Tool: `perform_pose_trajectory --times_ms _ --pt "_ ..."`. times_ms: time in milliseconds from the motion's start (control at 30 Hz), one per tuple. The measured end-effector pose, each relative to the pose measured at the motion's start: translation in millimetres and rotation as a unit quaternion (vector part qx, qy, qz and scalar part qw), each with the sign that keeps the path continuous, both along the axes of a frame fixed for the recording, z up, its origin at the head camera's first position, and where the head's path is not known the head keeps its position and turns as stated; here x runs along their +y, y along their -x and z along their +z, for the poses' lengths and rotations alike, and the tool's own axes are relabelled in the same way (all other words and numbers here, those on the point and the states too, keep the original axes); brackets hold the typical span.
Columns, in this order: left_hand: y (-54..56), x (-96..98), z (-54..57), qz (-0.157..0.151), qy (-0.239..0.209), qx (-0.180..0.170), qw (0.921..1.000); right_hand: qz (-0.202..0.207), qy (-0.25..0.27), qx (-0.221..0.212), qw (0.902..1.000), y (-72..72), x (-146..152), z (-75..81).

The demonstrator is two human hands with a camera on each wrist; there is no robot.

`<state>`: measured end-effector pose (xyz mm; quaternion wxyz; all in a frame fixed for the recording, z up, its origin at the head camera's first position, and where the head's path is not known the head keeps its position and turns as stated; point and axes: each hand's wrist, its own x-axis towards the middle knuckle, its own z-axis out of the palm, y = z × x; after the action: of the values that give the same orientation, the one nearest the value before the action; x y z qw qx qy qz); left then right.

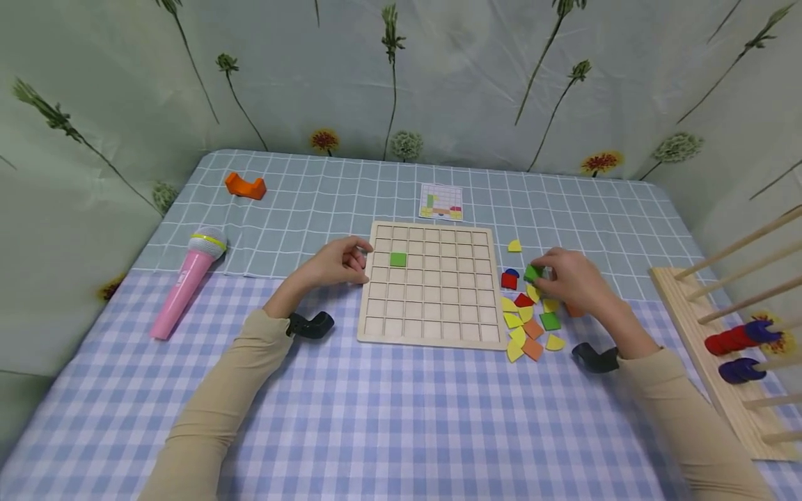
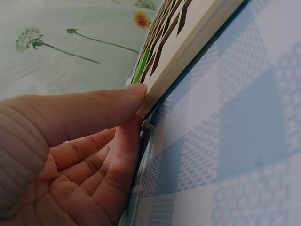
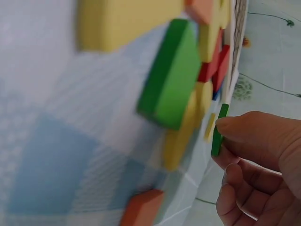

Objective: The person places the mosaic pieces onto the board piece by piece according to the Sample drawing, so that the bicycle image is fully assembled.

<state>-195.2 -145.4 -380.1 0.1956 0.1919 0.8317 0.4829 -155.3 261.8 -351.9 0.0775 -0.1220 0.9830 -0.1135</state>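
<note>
A square wooden grid board (image 1: 432,344) lies mid-table, with one green square tile (image 1: 397,259) in its upper left part. My left hand (image 1: 342,263) pinches the board's left edge, thumb on top, as the left wrist view shows. To the right of the board, my right hand (image 1: 575,280) holds another green square tile (image 3: 219,131) between thumb and fingers, above the table. Below it is a loose pile of pieces: yellow quarter-rounds (image 1: 514,350), orange squares (image 1: 532,348), red pieces (image 1: 509,281), a partly covered blue piece, and a green square (image 1: 551,321).
A small card with a coloured grid pattern (image 1: 441,202) lies behind the board. At the left are a pink toy microphone (image 1: 188,282) and an orange curved piece (image 1: 246,186). A wooden rack with rods and rings (image 1: 702,348) stands at the right edge.
</note>
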Motion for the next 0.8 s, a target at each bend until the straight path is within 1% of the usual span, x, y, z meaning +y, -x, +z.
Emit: perform_pose_trajectory --times_ms 67,167,233,433,567,800 --pt "0.3 0.3 0.1 0.003 0.005 -0.003 1.0000 0.002 0.002 0.009 1.0000 -1.3 -2.1 2.1" --pt "-0.1 0.3 0.4 0.003 0.012 -0.008 0.9999 0.008 0.003 0.008 0.9999 -3.5 -8.4 5.4" --pt "-0.3 0.2 1.0 0.002 0.014 -0.009 0.9999 0.018 0.004 0.011 0.9998 -4.6 -13.6 7.2" --pt "-0.8 1.0 1.4 -0.002 0.007 0.004 1.0000 0.058 0.015 0.048 0.9970 -5.9 -28.6 10.5" --pt "-1.9 2.4 2.6 -0.005 0.004 0.006 1.0000 0.079 0.022 0.059 0.9949 -5.2 -38.8 9.4" --pt "-2.2 -0.3 2.7 -0.003 0.015 0.001 0.9999 0.090 0.034 0.061 0.9934 -5.3 -61.9 5.3"
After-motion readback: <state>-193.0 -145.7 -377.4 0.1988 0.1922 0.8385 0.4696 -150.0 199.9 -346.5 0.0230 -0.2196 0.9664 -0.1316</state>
